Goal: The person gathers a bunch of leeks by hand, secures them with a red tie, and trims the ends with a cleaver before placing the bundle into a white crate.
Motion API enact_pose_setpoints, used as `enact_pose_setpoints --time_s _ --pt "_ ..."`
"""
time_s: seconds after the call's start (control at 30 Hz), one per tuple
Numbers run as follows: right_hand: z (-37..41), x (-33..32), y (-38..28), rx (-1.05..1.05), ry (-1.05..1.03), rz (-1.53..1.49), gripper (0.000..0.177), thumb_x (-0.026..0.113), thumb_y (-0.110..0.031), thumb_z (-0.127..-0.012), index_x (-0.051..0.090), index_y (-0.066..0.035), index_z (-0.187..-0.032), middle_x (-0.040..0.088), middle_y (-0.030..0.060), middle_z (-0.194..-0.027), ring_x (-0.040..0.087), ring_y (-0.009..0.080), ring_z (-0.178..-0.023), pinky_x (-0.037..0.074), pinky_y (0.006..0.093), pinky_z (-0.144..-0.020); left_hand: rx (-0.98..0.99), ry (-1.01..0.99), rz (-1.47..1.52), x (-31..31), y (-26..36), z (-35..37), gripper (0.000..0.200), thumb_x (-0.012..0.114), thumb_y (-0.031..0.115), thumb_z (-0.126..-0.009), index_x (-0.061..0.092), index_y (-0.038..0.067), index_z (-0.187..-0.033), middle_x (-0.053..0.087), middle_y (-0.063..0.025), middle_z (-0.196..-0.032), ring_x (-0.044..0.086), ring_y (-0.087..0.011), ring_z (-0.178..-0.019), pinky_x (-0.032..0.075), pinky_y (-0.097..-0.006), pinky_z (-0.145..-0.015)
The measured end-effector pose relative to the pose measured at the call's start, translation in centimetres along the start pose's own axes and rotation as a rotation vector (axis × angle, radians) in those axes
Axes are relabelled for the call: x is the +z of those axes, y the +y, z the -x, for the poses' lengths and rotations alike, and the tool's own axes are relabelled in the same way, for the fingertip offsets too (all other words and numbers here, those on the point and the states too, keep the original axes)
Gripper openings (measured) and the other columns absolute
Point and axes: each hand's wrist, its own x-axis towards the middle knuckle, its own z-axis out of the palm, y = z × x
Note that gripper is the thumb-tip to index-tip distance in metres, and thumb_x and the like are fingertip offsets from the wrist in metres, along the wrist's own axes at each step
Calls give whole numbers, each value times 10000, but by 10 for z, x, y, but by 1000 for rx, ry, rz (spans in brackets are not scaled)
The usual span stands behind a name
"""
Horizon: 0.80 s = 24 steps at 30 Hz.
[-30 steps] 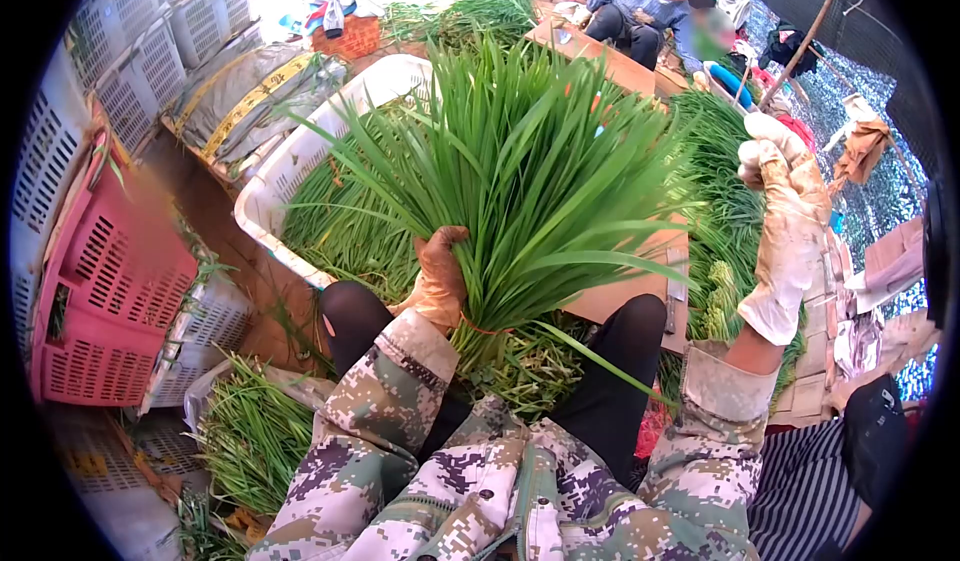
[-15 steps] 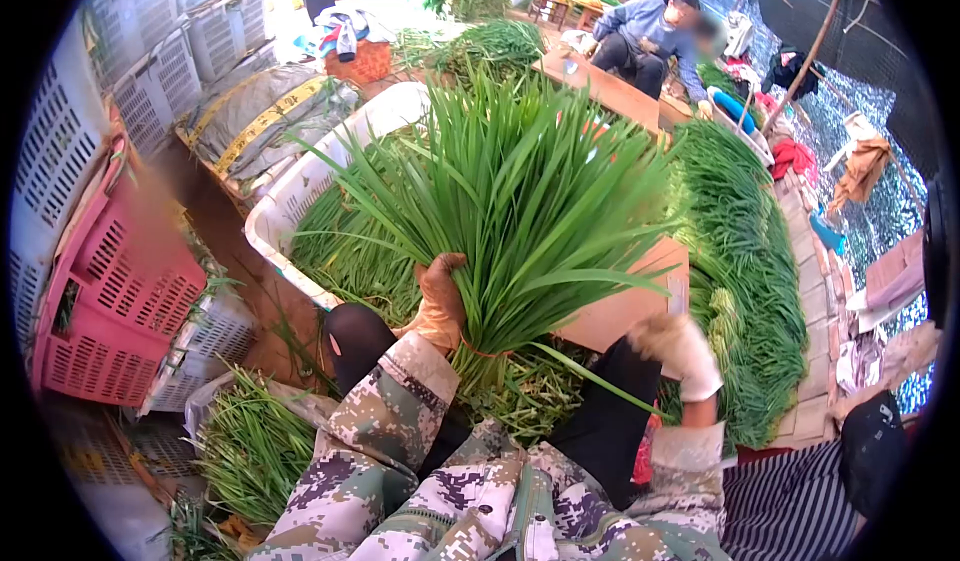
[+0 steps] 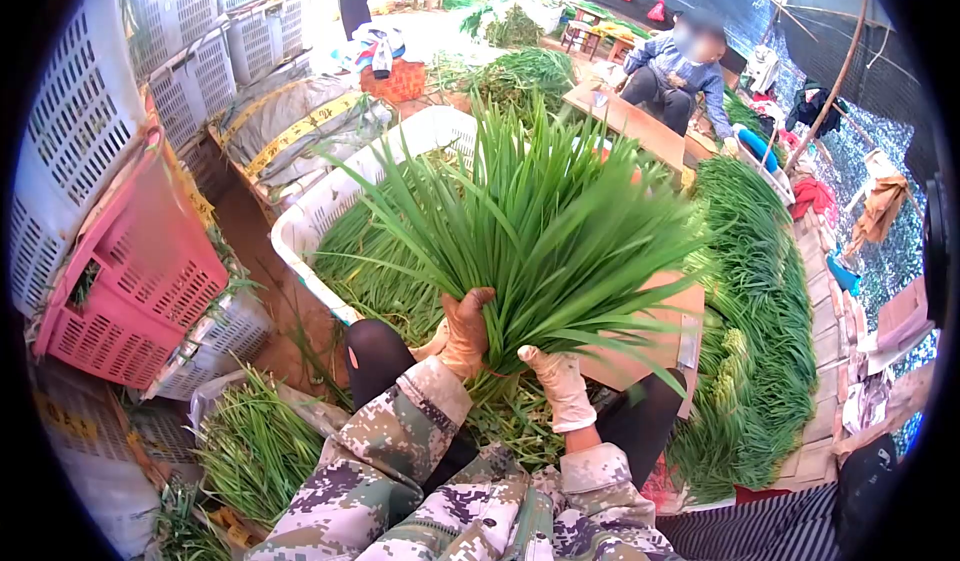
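Note:
A large bunch of garlic chives (image 3: 530, 231) fans upward over my lap, its long flat leaves spreading away from me. My gloved left hand (image 3: 465, 333) is closed around its lower left side, thumb up. Against the lower right side is my right hand (image 3: 558, 389) in a pale glove, closed on the leaves there; part of its fingers is hidden behind them. A thin reddish band (image 3: 492, 370) shows low on the bunch, between the two hands. Beneath it, loose green trimmings (image 3: 515, 426) lie between my knees.
A white crate (image 3: 300, 261) of greens stands ahead to the left, with pink (image 3: 140, 281) and white crates (image 3: 75, 131) stacked beyond. Chives lie in a long heap (image 3: 750, 331) on the right, beside a brown board (image 3: 640, 336). Another person (image 3: 680, 71) sits at the back right.
My right hand has moved left and up from beside my right knee to the bunch and closed on it. The left hand keeps its hold. The view has shifted slightly.

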Motion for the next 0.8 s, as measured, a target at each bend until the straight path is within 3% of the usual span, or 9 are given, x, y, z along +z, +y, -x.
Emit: enact_pose_setpoints --time_s 0.07,0.13,0.23,0.3,0.4,0.53,0.63,0.7,0.8 --pt "-1 8 0 -211 169 165 461 779 -299 -778 612 -20 -1105 647 73 -1039 602 175 -903 486 351 -837 25 -46 -53 14 13 13 340 603 70 -742 564 -50 -1058 633 -120 -971 592 -241 -832 482 -342 -788" --pt "2 19 -12 -177 202 -4 441 782 -279 -776 615 -25 -1096 649 69 -1029 603 176 -899 484 348 -836 12 -97 -241 15 22 24 442 631 80 -780 512 -29 -1191 609 -110 -1101 583 -230 -958 467 -333 -859" --pt "2 13 -6 -98 240 -202 427 793 -230 -763 618 -30 -1097 656 72 -1020 608 189 -889 484 346 -823 178 -279 -214 22 30 28 323 607 63 -790 571 -47 -1093 646 -127 -996 598 -216 -873 477 -336 -790" --pt "3 10 -13 -119 244 -137 432 795 -214 -758 615 -24 -1102 664 71 -1021 614 192 -873 492 351 -810 164 -315 -232 15 21 28 334 606 49 -791 566 -36 -1111 641 -114 -1011 600 -213 -891 474 -337 -808" --pt "3 1 15 -170 241 123 404 760 -276 -789 625 -34 -1082 673 84 -994 633 236 -866 500 370 -797 87 -266 -214 15 19 34 556 638 18 -780 423 9 -1293 564 -106 -1181 557 -234 -1023 448 -343 -906" --pt "6 -2 25 -283 272 376 358 724 -339 -810 648 -62 -1025 678 92 -964 639 273 -854 501 389 -782 85 -303 -222 15 20 37 532 646 28 -779 445 6 -1271 574 -101 -1161 561 -230 -1015 448 -348 -906" --pt "9 -4 17 -269 227 287 413 749 -261 -805 591 -36 -1113 648 75 -1038 613 236 -877 480 380 -829 75 -312 -220 10 8 36 503 658 45 -781 466 0 -1243 589 -94 -1130 570 -218 -993 457 -343 -886" --pt "8 -6 29 -239 230 213 418 761 -259 -794 592 -36 -1106 648 70 -1023 610 226 -872 484 371 -816 229 -317 -171 11 2 36 469 682 80 -780 497 -5 -1202 601 -82 -1100 577 -201 -965 468 -330 -850" --pt "9 -5 26 -226 235 133 424 780 -252 -775 595 -35 -1090 647 63 -995 604 209 -860 491 356 -793 189 -300 -232 10 5 38 490 665 125 -756 495 -29 -1189 605 -120 -1093 583 -229 -953 459 -344 -864"
